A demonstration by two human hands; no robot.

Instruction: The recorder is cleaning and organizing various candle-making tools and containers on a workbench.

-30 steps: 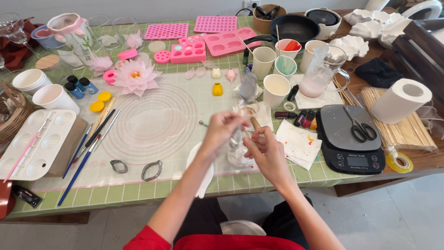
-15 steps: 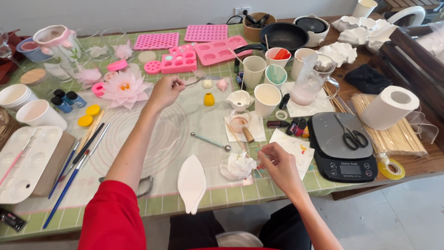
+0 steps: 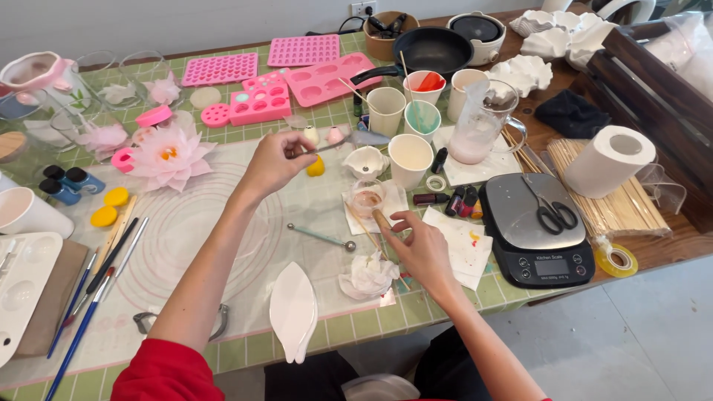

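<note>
Left hand (image 3: 276, 160) drawn nearer since before, fingers pinching a spoon (image 3: 349, 141), right hand (image 3: 423, 249) apparently gripping a wooden stick (image 3: 385, 223).

The left hand (image 3: 273, 160) holds a shiny metal spoon (image 3: 349, 142); the right hand (image 3: 422, 249) touches a matt wooden stick (image 3: 382, 221).

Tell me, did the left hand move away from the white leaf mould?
Yes. The left hand went up the table, away from the white leaf mould, toward the pink moulds.

Wooden bench (image 3: 668, 249) under green checked cloth (image 3: 297, 122); pale wall (image 3: 148, 22) with socket (image 3: 363, 8) far; grey floor (image 3: 631, 334) near right; even, diffuse light.
</note>
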